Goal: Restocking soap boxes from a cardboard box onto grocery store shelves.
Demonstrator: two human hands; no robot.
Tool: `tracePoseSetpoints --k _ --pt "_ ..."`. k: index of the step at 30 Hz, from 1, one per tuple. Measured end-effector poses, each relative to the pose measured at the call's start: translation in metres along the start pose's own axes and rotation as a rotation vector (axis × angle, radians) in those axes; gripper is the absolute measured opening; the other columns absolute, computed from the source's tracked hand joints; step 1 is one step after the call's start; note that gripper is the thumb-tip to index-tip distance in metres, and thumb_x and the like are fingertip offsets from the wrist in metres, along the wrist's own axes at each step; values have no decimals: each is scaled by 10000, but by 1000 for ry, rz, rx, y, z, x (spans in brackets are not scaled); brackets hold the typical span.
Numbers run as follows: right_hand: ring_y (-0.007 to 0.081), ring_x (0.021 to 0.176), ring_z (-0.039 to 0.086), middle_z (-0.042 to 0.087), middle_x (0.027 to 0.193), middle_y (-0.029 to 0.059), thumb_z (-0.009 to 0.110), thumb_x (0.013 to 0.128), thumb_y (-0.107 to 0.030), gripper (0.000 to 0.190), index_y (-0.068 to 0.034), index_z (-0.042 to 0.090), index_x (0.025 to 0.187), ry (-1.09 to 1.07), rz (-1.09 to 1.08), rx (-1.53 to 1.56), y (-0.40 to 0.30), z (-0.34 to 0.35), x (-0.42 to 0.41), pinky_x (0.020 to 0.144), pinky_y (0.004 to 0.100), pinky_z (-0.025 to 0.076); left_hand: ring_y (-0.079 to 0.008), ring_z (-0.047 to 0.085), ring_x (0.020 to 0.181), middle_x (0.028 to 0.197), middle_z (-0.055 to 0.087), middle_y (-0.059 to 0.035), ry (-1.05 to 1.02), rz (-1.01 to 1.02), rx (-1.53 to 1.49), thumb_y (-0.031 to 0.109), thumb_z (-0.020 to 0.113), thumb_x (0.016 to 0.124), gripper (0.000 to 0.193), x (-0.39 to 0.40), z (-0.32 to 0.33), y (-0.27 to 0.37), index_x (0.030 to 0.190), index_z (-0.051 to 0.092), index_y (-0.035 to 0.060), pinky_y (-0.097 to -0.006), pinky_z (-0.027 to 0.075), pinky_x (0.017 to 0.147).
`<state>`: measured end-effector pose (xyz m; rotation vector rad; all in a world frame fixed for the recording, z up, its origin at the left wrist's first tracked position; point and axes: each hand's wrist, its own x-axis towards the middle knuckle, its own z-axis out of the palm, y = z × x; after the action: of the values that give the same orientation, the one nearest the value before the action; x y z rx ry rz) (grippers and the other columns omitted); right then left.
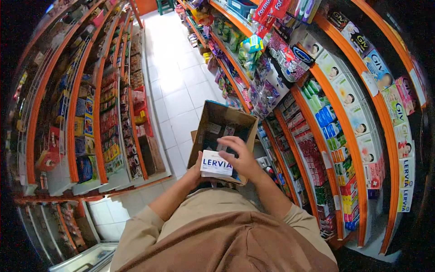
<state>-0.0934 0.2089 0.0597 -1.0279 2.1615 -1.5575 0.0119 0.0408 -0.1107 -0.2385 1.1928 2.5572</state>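
Note:
A white Lervia soap box [216, 164] lies in my left hand [196, 169], which grips it by its left side; at least one more white box seems to sit under it. My right hand [239, 154] is at the upper right of the box, its fingers spread and the thumb at the box's top edge; whether it touches is not certain. Just beyond and below both hands stands an open cardboard carton [246, 121] with several small boxes inside, one a whitish box [214, 128]. More Lervia boxes [406, 171] stand on the upper shelf at the far right.
Orange-edged shelves of soap boxes [355, 110] curve along the right. Hanging packets [266, 15] jut out at the top. Shelves of packaged goods [88, 112] line the left, with a red basket [144, 108] low down. A white tiled floor [181, 90] runs between them.

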Motion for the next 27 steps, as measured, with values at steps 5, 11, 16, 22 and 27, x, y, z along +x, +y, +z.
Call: tracePoseSetpoints --k 5,11,16,22,27 --pt "240 1071 494 532 1125 118 664 766 -235 450 -65 527 1159 -198 135 67 -2 -6 -29 920 338 378 -201 576 997 1121 582 -64 106 -79 64 775 174 751 863 -11 24 11 1278 423 139 -343 491 738" --pt "205 992 534 553 1068 100 657 773 -203 404 -82 534 1139 -254 215 144 0 -13 -41 872 313 412 -190 602 936 1057 612 -73 241 -282 80 792 190 736 886 -17 52 24 1221 479 110 -326 498 676" --pt "168 991 540 572 1086 76 650 790 -194 404 -79 543 1163 -280 285 223 1 -34 -45 858 298 422 -213 614 915 1045 617 -87 193 -243 104 806 207 719 902 -14 83 36 1223 480 109 -349 510 679" --pt "141 967 558 593 1091 56 635 809 -185 396 -84 549 1182 -180 419 384 4 -61 -69 855 285 432 -233 621 890 1031 624 -91 134 -270 105 813 230 708 911 5 118 38 1219 487 103 -368 513 651" --pt "170 1080 493 538 1184 84 654 797 -224 537 -79 450 1272 -123 501 245 19 -77 -102 914 295 384 -251 615 860 998 633 -99 73 -422 385 794 241 733 871 30 149 34 1169 534 99 -385 504 629"
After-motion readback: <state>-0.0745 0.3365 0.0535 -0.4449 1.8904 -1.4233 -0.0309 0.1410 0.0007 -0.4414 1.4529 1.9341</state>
